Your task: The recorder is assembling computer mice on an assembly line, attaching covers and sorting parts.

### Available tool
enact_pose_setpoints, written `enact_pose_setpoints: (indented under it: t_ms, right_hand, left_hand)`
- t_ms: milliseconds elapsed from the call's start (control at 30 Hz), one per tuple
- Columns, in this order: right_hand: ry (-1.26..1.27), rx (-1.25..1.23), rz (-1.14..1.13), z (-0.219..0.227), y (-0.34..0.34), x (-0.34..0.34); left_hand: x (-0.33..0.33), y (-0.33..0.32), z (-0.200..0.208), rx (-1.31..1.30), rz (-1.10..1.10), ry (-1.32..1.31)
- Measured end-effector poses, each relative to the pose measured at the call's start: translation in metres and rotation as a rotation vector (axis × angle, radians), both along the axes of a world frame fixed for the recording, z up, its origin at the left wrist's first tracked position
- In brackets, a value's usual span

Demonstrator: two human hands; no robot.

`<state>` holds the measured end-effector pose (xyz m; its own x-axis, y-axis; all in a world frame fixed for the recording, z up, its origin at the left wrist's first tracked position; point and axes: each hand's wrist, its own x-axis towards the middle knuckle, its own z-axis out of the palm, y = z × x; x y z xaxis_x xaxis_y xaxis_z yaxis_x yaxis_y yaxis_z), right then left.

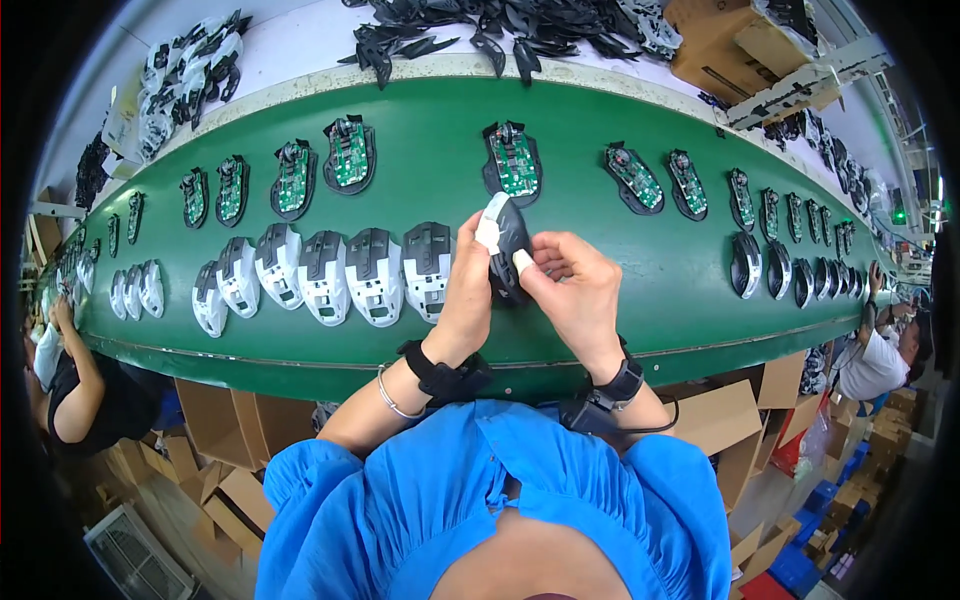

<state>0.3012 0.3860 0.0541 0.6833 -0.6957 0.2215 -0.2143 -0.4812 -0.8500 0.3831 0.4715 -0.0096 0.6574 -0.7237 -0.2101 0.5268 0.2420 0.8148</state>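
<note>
Just beyond my chest, both hands hold a black and white computer mouse shell (512,240) tilted above the green bench (620,270). My left hand (466,290) is closed around its left side. On the other side my right hand (580,285) has its fingers curled, with the thumb pressed against the dark part of the shell. White coverings show on the thumbs. Left of my hands stands a row of white shells with dark middles (374,280). Straight ahead lies a black mouse base with a green circuit board (515,165).
More bases with circuit boards (350,155) run along the bench, and finished-looking dark shells (746,265) line its right part. Black plastic parts (490,40) are heaped on the far ledge beside a cardboard box (735,45). Co-workers sit at both ends. Open cartons (715,420) stand below.
</note>
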Motion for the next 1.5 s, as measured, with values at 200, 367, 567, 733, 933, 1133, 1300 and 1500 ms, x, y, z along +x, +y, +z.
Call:
enact_pose_setpoints:
  t_ms: [200,367,567,733,933,1133,1300,1500]
  right_hand:
    - [0.063,-0.131,0.047,-0.005,0.002,-0.003]
    - [0.127,-0.273,0.215,0.011,0.004,-0.011]
    - [-0.016,0.454,0.415,0.022,-0.054,-0.034]
    - [-0.054,0.741,0.445,0.009,-0.027,-0.033]
    - [-0.060,0.971,0.258,-0.014,-0.034,-0.054]
    - [-0.035,0.820,0.307,-0.005,-0.051,-0.062]
    - [0.190,0.044,0.634,0.002,-0.032,-0.056]
    - [0.211,0.043,0.523,0.020,-0.027,-0.057]
  left_hand:
    - [0.002,0.002,0.015,0.076,-0.023,0.038]
    - [0.011,0.008,0.017,0.036,-0.075,0.102]
    - [-0.002,0.006,0.033,0.158,-0.312,-0.394]
    - [-0.005,0.042,0.034,0.213,-0.303,-0.312]
    - [-0.010,0.023,0.034,0.285,-0.483,-0.047]
    - [-0.008,0.030,0.033,0.390,-0.733,-0.417]
    - [-0.011,0.037,0.038,0.420,-0.735,-0.476]
    - [-0.011,0.038,0.043,0.480,-0.566,-0.858]
